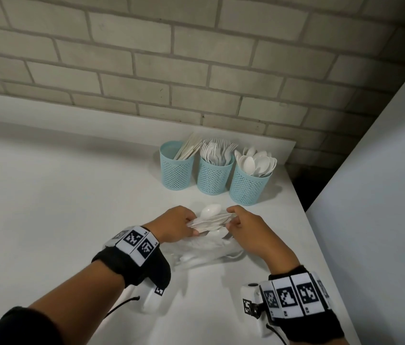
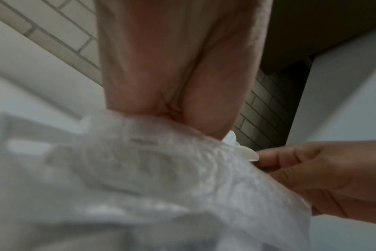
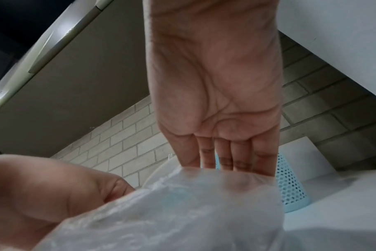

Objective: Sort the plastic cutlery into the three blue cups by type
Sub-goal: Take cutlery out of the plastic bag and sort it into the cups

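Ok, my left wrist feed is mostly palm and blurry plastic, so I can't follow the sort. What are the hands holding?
Observer: The left hand and right hand hold a bundle of white cutlery between them, above a clear plastic bag.
Operator: And the cups?
Observer: Three in a row: left cup has flat knife-like pieces, middle cup forks, right cup spoons.
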A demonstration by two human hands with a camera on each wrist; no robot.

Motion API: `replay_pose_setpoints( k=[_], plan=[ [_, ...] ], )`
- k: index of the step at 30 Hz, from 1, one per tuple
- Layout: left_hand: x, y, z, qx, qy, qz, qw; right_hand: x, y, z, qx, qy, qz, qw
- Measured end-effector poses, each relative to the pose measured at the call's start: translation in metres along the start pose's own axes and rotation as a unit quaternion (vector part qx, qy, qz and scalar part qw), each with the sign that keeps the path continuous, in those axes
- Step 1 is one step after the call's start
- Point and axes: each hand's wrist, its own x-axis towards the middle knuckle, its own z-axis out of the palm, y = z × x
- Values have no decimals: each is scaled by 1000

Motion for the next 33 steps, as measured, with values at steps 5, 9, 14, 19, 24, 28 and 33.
replay_pose_setpoints(
  k=[5,9,14,19,24,28,33],
  plan=[
    [-5,2,-9,-98,-17,6,995,2,2,-7,56,-10,4,998],
    [-5,2,-18,-202,-17,21,979,2,-4,-13,143,5,-13,990],
    [-3,11,-21,-274,-18,44,960,1,-29,-18,336,19,-37,941],
    [4,19,-17,-416,-48,29,908,13,-41,-16,352,70,-33,933],
    [3,23,-17,-462,-64,32,884,21,-42,-19,404,56,-5,913],
    [1,25,-19,-479,-60,26,875,23,-44,-21,407,59,-12,912],
    [2,26,-23,-475,-52,16,878,24,-51,-29,415,51,-50,907]
  ],
)
